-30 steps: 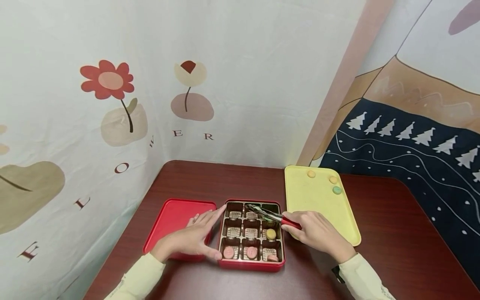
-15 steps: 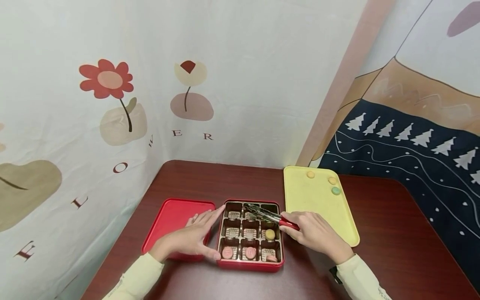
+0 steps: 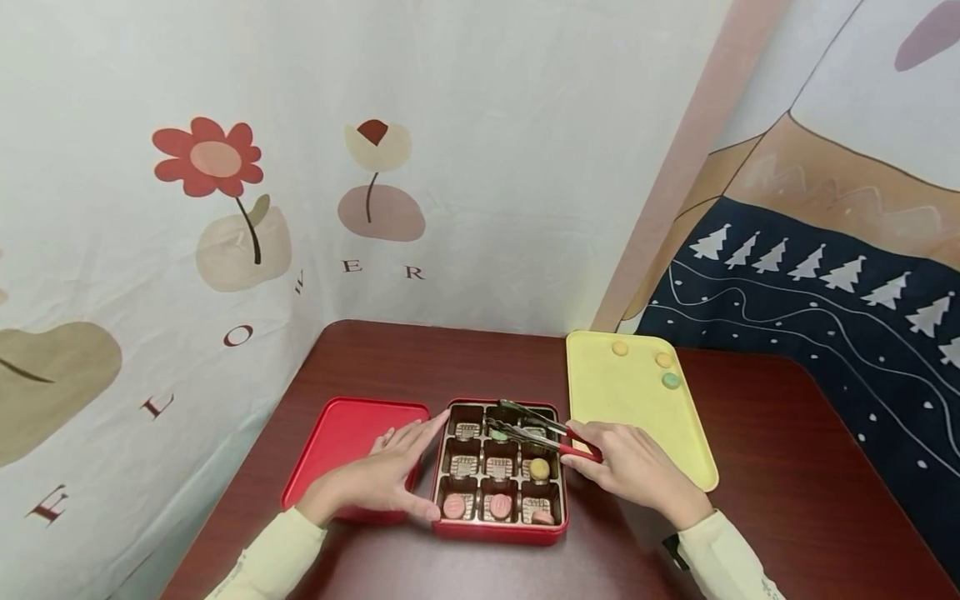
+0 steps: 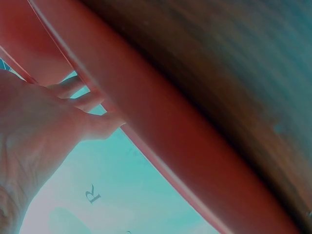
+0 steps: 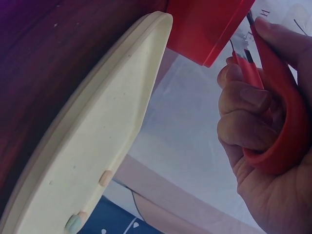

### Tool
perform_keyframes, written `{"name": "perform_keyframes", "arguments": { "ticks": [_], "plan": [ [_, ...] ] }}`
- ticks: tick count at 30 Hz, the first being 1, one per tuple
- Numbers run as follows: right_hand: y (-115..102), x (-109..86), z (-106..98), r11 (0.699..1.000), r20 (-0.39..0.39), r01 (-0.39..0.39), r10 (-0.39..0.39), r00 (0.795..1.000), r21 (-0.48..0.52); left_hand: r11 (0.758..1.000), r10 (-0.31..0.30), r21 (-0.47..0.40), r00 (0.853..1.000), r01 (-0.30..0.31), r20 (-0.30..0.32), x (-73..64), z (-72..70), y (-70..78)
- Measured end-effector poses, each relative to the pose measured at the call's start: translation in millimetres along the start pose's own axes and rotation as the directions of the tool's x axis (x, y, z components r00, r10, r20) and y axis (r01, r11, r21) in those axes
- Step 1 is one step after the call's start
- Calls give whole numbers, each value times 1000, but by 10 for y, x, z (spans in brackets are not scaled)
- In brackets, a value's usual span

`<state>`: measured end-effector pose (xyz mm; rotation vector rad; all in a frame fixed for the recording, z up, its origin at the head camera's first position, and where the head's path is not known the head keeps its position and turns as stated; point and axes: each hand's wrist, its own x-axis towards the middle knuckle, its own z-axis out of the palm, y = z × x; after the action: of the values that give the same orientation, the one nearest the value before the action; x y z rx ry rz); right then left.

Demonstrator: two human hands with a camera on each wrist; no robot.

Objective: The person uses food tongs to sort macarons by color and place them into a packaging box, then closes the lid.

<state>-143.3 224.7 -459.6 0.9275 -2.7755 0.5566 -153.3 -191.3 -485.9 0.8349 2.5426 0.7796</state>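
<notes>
My right hand point(image 3: 630, 462) grips red-handled metal tongs point(image 3: 579, 451); their two arms are spread over the back row of a red box point(image 3: 498, 534) with a divided brown insert. A green macaron point(image 3: 498, 434) sits in the back middle compartment, at the tongs' tips. The back right compartment is partly hidden by the tongs. A yellow macaron point(image 3: 539, 469) lies in the middle right one. Along the front row are pink macarons point(image 3: 500, 505), the right one tilted. My left hand point(image 3: 397, 475) rests against the box's left side, fingers straight and thumb at the front left corner.
The red lid point(image 3: 348, 442) lies left of the box, partly under my left hand. Right of the box, a yellow tray point(image 3: 622, 392) bears a green macaron point(image 3: 671, 381) and two orange-yellow macarons point(image 3: 663, 360) near its far end. Printed fabric point(image 3: 495, 167) hangs behind the table.
The tongs' arms have spread apart from closed, and the green macaron now shows in the back middle compartment. My left hand stays against the box.
</notes>
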Motion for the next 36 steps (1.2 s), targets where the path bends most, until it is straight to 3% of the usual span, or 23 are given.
{"name": "perform_keyframes", "arguments": {
  "ticks": [13,23,36],
  "plan": [
    [84,-139,-71,996,-39,-88,87,995,-8,1000,4,13,1000,-4,-5,9,-16,-23],
    [190,-179,-136,998,-115,-63,62,991,-11,1000,6,12,1000,-6,-7,2,10,-33],
    [508,-344,-341,973,-107,-228,223,969,-38,1000,18,23,1000,-18,-16,21,20,-34]
  ]
}}
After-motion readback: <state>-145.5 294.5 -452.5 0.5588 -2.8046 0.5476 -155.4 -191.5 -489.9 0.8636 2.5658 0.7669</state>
